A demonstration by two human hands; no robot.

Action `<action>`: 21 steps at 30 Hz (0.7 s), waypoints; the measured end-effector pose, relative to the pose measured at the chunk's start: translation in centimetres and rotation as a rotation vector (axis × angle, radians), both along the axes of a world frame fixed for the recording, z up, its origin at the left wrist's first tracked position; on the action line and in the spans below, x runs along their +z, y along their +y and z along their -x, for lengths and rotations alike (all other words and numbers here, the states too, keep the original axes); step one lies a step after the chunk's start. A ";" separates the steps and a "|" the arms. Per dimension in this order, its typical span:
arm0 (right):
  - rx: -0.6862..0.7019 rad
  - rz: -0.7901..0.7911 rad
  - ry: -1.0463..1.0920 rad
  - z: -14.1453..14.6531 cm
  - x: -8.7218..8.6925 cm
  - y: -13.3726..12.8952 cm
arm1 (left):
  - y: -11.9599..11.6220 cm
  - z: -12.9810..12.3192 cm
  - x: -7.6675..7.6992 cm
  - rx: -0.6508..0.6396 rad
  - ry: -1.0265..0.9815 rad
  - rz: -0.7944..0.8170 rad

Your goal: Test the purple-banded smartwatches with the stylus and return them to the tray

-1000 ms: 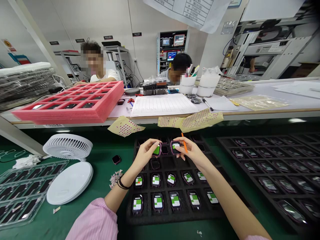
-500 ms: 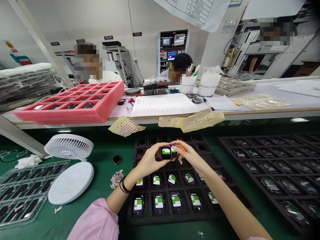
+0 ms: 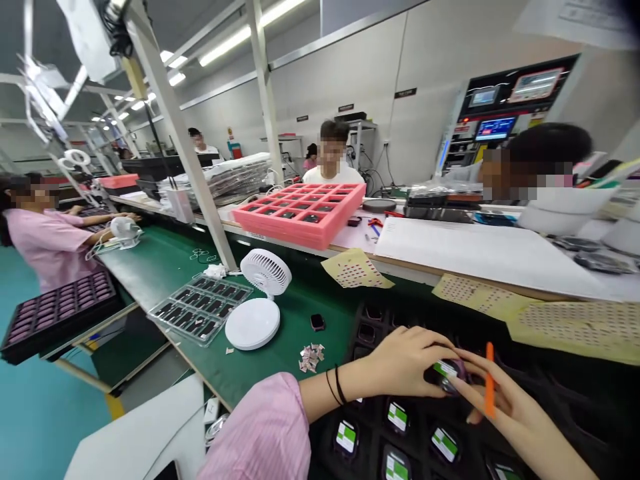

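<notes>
My left hand (image 3: 413, 360) is wrapped round a smartwatch body (image 3: 449, 369) with a green and white screen, held above a black foam tray (image 3: 370, 419). The fingers of my right hand (image 3: 493, 387) press on the same watch from the right, partly covering it. An orange stick (image 3: 490, 380) is tucked between those fingers; its kind does not show. In the tray below, several watch bodies (image 3: 398, 417) lie in square pockets with lit green and white screens. A dark-screened watch (image 3: 317, 322) rests on the green bench, left of the tray.
Small paper labels (image 3: 311, 358) are piled left of the tray. A white fan (image 3: 253, 325) stands beside a clear plastic tray (image 3: 203, 307). Pink foam trays (image 3: 300, 230) and sticker sheets (image 3: 357, 270) lie on the raised shelf. A co-worker (image 3: 50, 227) in pink is at the far left; others sit behind the shelf.
My view has swung left, bringing the far-left bench and a co-worker into sight. Both hands still hold the watch above the tray; its screen is now more tilted and more covered by fingers.
</notes>
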State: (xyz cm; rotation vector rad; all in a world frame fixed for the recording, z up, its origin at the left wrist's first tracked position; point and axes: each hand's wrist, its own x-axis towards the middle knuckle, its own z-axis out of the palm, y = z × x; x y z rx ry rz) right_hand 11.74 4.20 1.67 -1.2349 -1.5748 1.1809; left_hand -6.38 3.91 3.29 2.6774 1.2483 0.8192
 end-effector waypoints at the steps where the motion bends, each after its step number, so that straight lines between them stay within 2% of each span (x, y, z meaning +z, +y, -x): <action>1: 0.001 0.005 0.023 -0.1 0.1 0.1 | 0.0 0.0 0.1 -0.019 -0.047 -0.001; 4: 0.062 0.042 0.059 -1.1 -0.3 1.1 | 0.0 -0.1 0.3 -0.092 -0.161 -0.003; 9: 0.208 0.121 0.109 -3.1 -2.8 3.4 | 0.1 -0.4 0.4 -0.182 -0.209 0.008; 15: 0.183 0.143 0.172 -3.3 -5.2 4.2 | 0.1 -0.5 0.2 -0.212 -0.233 0.005; 18: 0.178 0.148 0.191 -3.0 -4.5 3.3 | 0.2 -0.4 0.3 -0.223 -0.237 -0.011; 21: 0.228 0.189 0.193 -2.7 -2.0 1.9 | 0.1 -0.4 0.3 -0.221 -0.257 0.005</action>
